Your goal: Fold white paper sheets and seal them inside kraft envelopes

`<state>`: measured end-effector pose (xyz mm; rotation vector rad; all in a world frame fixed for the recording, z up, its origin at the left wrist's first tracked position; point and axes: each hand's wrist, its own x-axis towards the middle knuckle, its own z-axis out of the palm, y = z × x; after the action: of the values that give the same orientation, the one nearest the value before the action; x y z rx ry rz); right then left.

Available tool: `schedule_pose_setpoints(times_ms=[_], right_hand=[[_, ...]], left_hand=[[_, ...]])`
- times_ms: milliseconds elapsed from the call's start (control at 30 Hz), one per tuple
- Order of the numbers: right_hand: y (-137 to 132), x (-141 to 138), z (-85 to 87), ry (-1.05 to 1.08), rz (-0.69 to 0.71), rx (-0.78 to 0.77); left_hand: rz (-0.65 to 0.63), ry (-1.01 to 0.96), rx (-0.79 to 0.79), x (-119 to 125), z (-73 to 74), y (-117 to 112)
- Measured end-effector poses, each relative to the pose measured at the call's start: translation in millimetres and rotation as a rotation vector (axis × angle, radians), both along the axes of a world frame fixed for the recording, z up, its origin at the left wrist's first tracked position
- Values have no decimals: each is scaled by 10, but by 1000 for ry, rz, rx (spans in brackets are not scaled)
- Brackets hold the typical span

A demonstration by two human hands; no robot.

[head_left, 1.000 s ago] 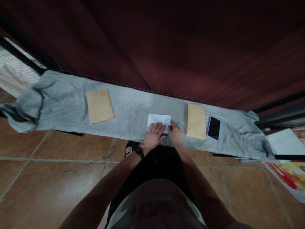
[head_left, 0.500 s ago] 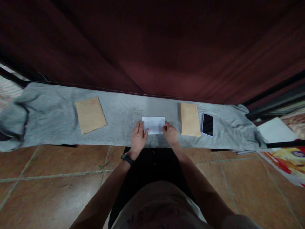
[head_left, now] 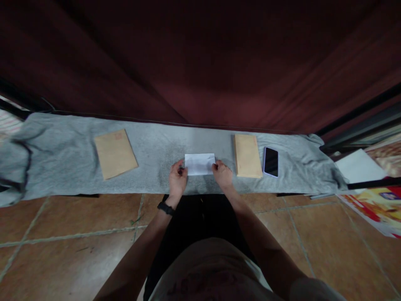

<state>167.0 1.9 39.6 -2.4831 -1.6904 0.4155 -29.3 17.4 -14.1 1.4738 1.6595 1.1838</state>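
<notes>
A folded white paper [head_left: 199,164] lies on a long grey cloth [head_left: 156,146] in front of me. My left hand [head_left: 177,181] pinches the paper's left edge, fingers closed; a black watch sits on that wrist. At the paper's right edge my right hand [head_left: 222,175] pinches it too. A brown envelope [head_left: 115,153] lies to the left on the cloth. A second brown envelope [head_left: 247,155] rests just right of the paper, with a dark phone [head_left: 271,161] beside it.
A dark red curtain [head_left: 200,62] hangs behind the cloth-covered surface. The floor is brown tile [head_left: 62,238]. At the right are a white sheet [head_left: 359,166] and a colourful printed poster [head_left: 376,209]. The cloth bunches up at its left end [head_left: 12,154].
My left hand slid off the top of the paper to its left edge and closed on it. The right hand stayed at the right edge. The view shifted slightly.
</notes>
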Motion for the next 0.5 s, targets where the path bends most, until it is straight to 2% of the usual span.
schedule_pose_setpoints(times_ms=[233, 500], right_hand=[[41, -8, 15, -34, -6, -23], [115, -30, -32, -104, 24, 25]], left_hand=[[-18, 22, -5, 32, 6, 74], [-78, 169, -27, 29, 137, 110]])
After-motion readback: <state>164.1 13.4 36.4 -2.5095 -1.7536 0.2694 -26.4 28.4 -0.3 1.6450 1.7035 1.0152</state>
